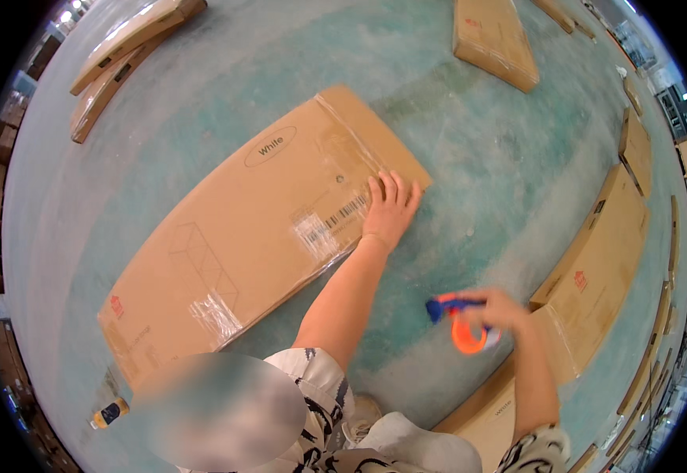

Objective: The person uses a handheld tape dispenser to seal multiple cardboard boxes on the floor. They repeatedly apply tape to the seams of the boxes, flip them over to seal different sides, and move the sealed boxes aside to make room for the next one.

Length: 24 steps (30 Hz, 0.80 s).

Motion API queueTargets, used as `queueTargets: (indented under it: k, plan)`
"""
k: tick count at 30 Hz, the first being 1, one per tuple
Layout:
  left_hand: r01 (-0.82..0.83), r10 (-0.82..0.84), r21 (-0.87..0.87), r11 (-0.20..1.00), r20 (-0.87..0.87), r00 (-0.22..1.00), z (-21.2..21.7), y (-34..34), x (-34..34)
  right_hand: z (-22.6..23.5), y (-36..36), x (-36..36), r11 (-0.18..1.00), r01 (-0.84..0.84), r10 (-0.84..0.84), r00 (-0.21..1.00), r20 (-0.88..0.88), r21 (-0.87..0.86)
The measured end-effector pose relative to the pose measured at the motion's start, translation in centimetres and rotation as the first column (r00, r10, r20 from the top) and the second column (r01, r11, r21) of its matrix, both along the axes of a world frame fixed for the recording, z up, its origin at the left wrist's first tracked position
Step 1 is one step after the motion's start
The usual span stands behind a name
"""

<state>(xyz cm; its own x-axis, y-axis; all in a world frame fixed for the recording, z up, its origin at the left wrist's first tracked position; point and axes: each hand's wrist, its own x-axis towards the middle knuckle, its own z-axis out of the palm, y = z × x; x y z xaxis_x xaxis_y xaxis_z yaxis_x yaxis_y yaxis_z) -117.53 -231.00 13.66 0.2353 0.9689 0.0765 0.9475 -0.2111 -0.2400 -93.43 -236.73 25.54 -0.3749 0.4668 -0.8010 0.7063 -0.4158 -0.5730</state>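
A long, flat brown cardboard box [265, 213] lies on the floor in front of me, with strips of clear tape along its near edge. On its right end rests my left hand [391, 209], fingers spread over the top by the near-right edge. My right hand [503, 309] is closed around a blue and orange tape dispenser [470, 333], held in the air to the right of the box. Motion blurs that hand somewhat. The box's near-left part is partly hidden behind a blurred oval patch.
Several more cardboard boxes surround me: a stack [126, 59] at far left, one box [493, 43] at far right, and a long box [600, 268] beside my right arm. A small bottle with a dark label [110, 413] is on the floor at lower left.
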Motion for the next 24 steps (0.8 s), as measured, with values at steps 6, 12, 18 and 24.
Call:
queueTargets:
  k: [6,12,18,24]
  plan:
    - [0.417,-0.51,-0.303,0.857,-0.387,0.768,3.4,-0.1,-0.4,-0.7,-13.6,2.4,0.911,0.411,-0.407,0.91,-0.076,0.041]
    - [0.34,-0.427,-0.288,0.895,-0.772,0.472,-2.1,-9.8,-6.4,-0.3,-15.4,-1.0,0.913,0.407,-0.401,0.908,-0.12,0.026]
    - [0.265,0.059,-0.478,0.837,0.561,0.825,1.6,-31.0,-17.0,0.7,-12.3,-9.5,0.939,0.306,-0.238,0.908,-0.345,0.159]
    - [-0.193,0.231,-0.128,0.973,0.526,0.819,6.8,-52.6,-32.0,4.8,-14.7,-24.7,0.951,-0.243,0.298,0.878,-0.374,0.19]
